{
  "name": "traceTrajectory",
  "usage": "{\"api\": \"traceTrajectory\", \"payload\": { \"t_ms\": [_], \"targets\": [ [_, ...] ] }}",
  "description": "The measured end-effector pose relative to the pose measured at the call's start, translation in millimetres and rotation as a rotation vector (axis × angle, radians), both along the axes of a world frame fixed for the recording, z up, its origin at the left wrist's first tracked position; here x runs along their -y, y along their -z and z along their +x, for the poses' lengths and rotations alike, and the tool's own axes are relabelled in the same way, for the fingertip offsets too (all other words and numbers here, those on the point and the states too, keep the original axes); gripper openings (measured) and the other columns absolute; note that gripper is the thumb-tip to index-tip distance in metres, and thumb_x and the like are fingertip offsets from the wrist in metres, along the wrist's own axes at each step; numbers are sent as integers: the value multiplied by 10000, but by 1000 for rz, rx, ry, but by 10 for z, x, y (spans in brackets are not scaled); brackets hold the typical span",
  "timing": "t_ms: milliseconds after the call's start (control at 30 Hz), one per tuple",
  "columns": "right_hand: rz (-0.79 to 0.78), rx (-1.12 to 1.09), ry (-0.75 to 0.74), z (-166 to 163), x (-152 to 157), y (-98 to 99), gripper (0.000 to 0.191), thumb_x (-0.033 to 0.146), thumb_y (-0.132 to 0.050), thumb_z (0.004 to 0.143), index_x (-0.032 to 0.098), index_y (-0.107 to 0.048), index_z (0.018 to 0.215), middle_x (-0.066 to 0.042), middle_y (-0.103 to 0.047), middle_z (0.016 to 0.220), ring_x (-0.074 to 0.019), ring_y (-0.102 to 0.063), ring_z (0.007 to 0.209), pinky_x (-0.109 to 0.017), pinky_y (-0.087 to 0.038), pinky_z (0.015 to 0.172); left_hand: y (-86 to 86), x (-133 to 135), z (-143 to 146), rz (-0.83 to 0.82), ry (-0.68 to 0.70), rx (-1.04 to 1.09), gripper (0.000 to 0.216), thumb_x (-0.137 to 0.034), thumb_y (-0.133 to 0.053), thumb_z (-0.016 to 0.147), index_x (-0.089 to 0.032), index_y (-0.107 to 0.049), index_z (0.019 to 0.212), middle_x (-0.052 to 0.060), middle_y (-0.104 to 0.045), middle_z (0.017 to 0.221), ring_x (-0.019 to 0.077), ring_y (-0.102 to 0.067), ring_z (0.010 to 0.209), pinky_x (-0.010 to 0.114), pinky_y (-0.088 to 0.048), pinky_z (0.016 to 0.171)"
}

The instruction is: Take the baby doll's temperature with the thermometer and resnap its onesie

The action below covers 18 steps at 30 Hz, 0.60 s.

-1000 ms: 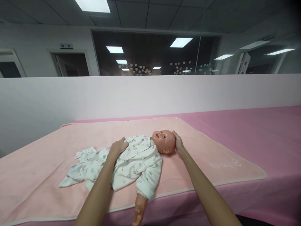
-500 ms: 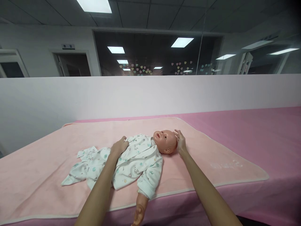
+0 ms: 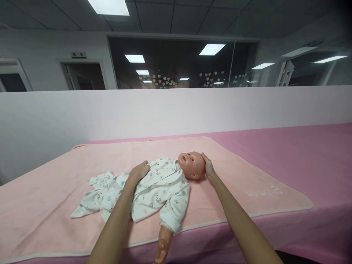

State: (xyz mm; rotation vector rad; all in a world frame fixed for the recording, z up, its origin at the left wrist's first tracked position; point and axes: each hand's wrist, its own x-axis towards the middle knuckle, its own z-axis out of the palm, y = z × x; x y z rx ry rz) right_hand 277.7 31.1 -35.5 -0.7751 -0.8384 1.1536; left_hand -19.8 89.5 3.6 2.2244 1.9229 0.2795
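Observation:
A baby doll (image 3: 192, 165) lies on its back across a peach blanket (image 3: 231, 198), head toward the right. It wears a white romper (image 3: 154, 192) with small printed animals and dots; the flat, limp legs of the garment stretch left. My left hand (image 3: 139, 171) bears on the romper at the doll's middle, its fingers curled over the far side and partly hidden. Cupped against the crown of the doll's head is my right hand (image 3: 209, 168), its fingers closed around the back. One doll arm (image 3: 164, 244) hangs from its sleeve over the near blanket edge.
Pink cloth (image 3: 302, 157) covers the surface beneath the blanket and extends to the right. A low white wall (image 3: 176, 110) runs along the back. Beyond it are a dark window (image 3: 178, 62) with heart stickers and a doorway (image 3: 85, 75).
My right hand has moved slightly left and closed onto the doll's head; its fingers were looser and more spread before. My left hand stays on the romper.

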Motion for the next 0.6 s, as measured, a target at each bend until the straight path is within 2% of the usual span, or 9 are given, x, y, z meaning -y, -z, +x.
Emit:
{"api": "traceTrajectory", "payload": {
  "t_ms": [300, 600],
  "targets": [
    [-2, -17, 81, -8, -6, -10, 413, 525, -491, 744, 160, -672, 807, -82, -703, 824, -271, -632, 884, -415, -444, 869, 1, -23, 8, 2, 10, -13, 332, -311, -289, 751, -251, -530, 972, 75, -625, 1055, 268, -578, 931, 342, -437, 682],
    [-38, 2, 73, -7, 23, -20, 425, 528, -471, 753, 169, -682, 839, -84, -703, 806, -299, -619, 909, -437, -451, 851, 19, -4, 9, 4, -11, -4, 394, -343, -274, 762, -259, -492, 1080, 82, -601, 1115, 282, -558, 984, 375, -432, 733]
  ]
}}
